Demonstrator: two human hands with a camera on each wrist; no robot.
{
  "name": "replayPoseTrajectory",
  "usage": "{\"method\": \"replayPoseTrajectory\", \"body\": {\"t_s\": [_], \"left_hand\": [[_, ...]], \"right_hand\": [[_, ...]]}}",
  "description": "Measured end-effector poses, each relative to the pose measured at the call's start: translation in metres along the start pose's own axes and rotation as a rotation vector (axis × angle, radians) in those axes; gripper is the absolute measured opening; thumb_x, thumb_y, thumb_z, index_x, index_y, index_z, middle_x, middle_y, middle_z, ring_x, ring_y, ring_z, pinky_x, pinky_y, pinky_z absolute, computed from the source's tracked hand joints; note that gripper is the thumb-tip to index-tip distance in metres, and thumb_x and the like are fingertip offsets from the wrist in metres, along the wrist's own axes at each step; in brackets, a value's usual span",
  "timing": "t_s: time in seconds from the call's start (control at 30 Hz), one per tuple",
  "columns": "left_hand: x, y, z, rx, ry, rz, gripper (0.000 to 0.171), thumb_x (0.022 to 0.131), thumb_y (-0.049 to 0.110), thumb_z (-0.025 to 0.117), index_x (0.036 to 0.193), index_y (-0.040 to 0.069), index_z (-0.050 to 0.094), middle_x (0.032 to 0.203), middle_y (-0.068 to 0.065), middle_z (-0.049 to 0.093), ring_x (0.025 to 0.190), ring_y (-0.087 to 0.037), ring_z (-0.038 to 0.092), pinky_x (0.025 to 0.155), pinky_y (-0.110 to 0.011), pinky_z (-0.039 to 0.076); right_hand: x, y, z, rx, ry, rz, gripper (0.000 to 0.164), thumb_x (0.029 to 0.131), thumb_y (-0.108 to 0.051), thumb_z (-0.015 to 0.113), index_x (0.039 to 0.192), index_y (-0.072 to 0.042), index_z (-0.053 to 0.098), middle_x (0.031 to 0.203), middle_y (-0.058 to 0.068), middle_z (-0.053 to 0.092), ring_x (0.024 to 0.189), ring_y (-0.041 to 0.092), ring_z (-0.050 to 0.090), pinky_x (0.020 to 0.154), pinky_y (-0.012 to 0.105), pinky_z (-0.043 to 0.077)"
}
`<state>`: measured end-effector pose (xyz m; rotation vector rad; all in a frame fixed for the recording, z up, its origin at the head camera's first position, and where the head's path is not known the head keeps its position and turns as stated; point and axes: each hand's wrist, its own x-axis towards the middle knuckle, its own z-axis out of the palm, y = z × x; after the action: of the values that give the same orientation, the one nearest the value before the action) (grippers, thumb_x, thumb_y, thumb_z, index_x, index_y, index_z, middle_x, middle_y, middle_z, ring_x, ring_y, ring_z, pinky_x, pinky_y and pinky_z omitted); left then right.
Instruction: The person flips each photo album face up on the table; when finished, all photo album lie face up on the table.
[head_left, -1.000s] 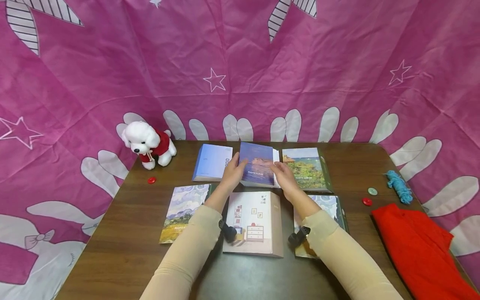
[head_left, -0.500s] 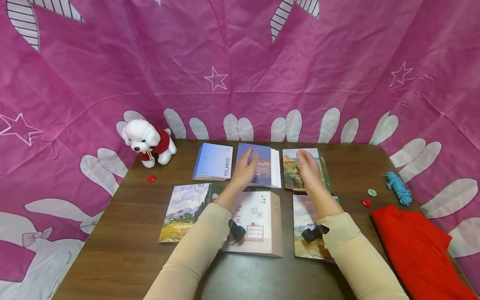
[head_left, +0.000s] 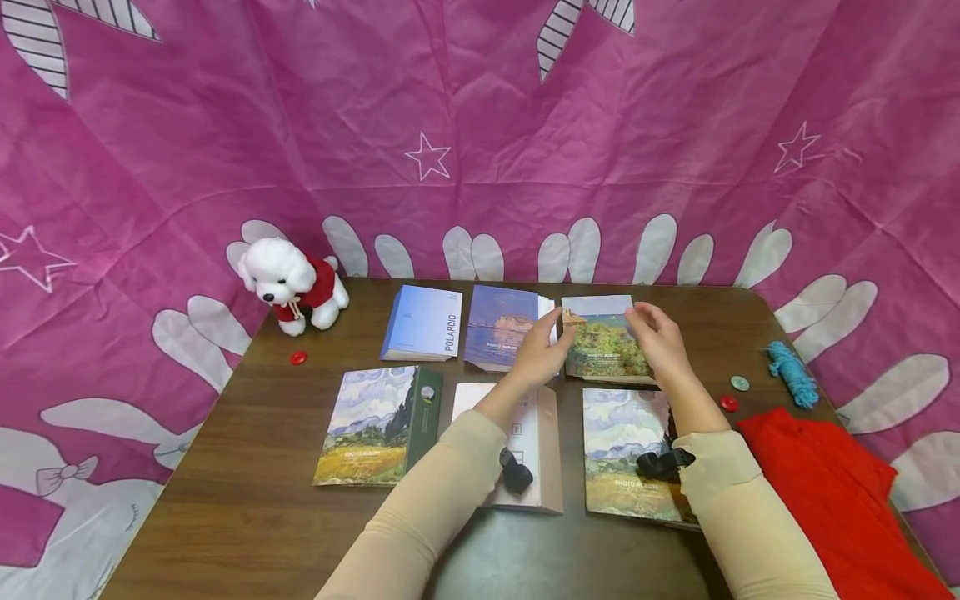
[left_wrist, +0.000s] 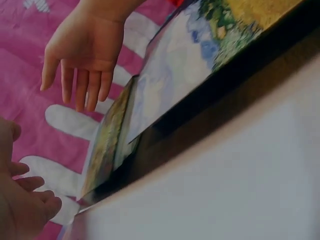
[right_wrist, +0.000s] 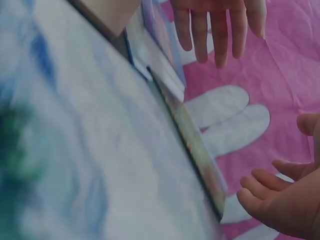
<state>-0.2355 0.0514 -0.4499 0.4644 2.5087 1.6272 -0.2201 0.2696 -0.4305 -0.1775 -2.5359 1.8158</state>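
At the back right of the table lies a photo album (head_left: pixel 600 342) with a green garden scene on its cover. My left hand (head_left: pixel 538 352) is at its left edge, overlapping the gap beside the purple photo album (head_left: pixel 498 329). On its other side is my right hand (head_left: pixel 663 343), fingertips near the upper right edge. In the left wrist view my left hand (left_wrist: pixel 25 200) has loosely bent fingers, palm facing the right hand (left_wrist: pixel 90 47). The right wrist view shows both palms facing each other, with nothing held between them.
A blue Polaroid album (head_left: pixel 423 321) lies at back left. In front are two landscape albums (head_left: pixel 367 425) and a pale album (head_left: pixel 550 450), partly under my left arm. A plush dog (head_left: pixel 288 283), red buttons (head_left: pixel 728 403), blue yarn (head_left: pixel 792 375) and red cloth (head_left: pixel 817 475) surround them.
Both hands have left the purple album and moved right to the sides of the garden-cover album. The purple album now lies slightly further left.
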Motion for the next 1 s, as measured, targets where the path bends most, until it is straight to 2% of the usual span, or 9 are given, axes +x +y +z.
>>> {"method": "replayPoseTrajectory", "body": {"t_s": [0.13,0.23,0.37,0.43,0.57,0.7,0.83,1.0], "left_hand": [[0.0,0.002,0.014,0.006,-0.02,-0.011,0.059,0.108,0.04,0.046,0.159,0.014,0.034,0.162,-0.007,0.035,0.148,-0.028,0.033,0.12,-0.047,0.029],[0.0,0.004,0.023,0.006,-0.031,-0.044,0.061,0.107,0.045,0.045,0.159,0.014,0.034,0.163,-0.006,0.034,0.149,-0.029,0.032,0.12,-0.05,0.029],[-0.001,0.006,0.033,-0.014,-0.054,-0.08,0.064,0.107,0.046,0.045,0.159,0.01,0.033,0.165,-0.01,0.029,0.151,-0.031,0.027,0.121,-0.052,0.024],[0.0,0.005,0.038,-0.027,-0.054,-0.085,0.062,0.107,0.043,0.045,0.158,0.009,0.034,0.166,-0.011,0.026,0.151,-0.032,0.025,0.121,-0.052,0.023],[0.001,0.003,0.045,-0.05,-0.026,-0.099,0.059,0.107,0.039,0.047,0.157,0.009,0.038,0.167,-0.009,0.022,0.152,-0.032,0.024,0.121,-0.052,0.024],[0.002,0.001,0.051,-0.074,-0.004,-0.119,0.057,0.107,0.039,0.048,0.156,0.011,0.039,0.168,-0.007,0.02,0.152,-0.031,0.023,0.121,-0.052,0.026],[0.002,-0.002,0.054,-0.087,-0.003,-0.161,0.06,0.106,0.042,0.048,0.158,0.014,0.037,0.17,-0.005,0.014,0.154,-0.026,0.016,0.122,-0.052,0.021],[0.002,-0.004,0.058,-0.109,-0.04,-0.2,0.062,0.106,0.044,0.049,0.158,0.013,0.036,0.17,-0.001,0.009,0.156,-0.02,0.008,0.123,-0.05,0.017]], "right_hand": [[0.001,0.007,-0.01,-0.011,0.025,0.033,0.075,0.104,-0.05,0.049,0.159,-0.004,0.027,0.162,0.02,0.029,0.149,0.038,0.026,0.119,0.056,0.025],[0.002,0.012,-0.016,-0.008,0.059,0.063,0.076,0.104,-0.05,0.049,0.159,-0.003,0.027,0.161,0.021,0.03,0.148,0.039,0.026,0.12,0.056,0.024],[0.002,0.018,-0.022,0.003,0.065,0.147,0.08,0.103,-0.055,0.047,0.16,-0.004,0.024,0.164,0.02,0.023,0.15,0.039,0.021,0.12,0.059,0.019],[0.003,0.023,-0.024,0.042,0.05,0.193,0.08,0.103,-0.055,0.047,0.16,-0.004,0.022,0.165,0.019,0.02,0.15,0.039,0.02,0.12,0.06,0.018],[0.005,0.033,-0.025,0.211,0.033,0.242,0.075,0.104,-0.05,0.045,0.16,-0.005,0.022,0.166,0.017,0.015,0.151,0.036,0.015,0.123,0.054,0.013],[0.007,0.04,-0.025,0.323,0.02,0.238,0.07,0.106,-0.044,0.045,0.16,-0.005,0.022,0.168,0.015,0.01,0.154,0.031,0.008,0.125,0.044,0.008],[0.009,0.043,-0.024,0.309,-0.024,0.214,0.073,0.106,-0.045,0.045,0.16,-0.003,0.018,0.168,0.017,0.008,0.155,0.031,0.005,0.125,0.044,0.007],[0.013,0.044,-0.026,0.307,-0.038,0.212,0.073,0.107,-0.042,0.042,0.161,0.0,0.015,0.167,0.021,0.01,0.154,0.033,0.008,0.125,0.043,0.008]]}}
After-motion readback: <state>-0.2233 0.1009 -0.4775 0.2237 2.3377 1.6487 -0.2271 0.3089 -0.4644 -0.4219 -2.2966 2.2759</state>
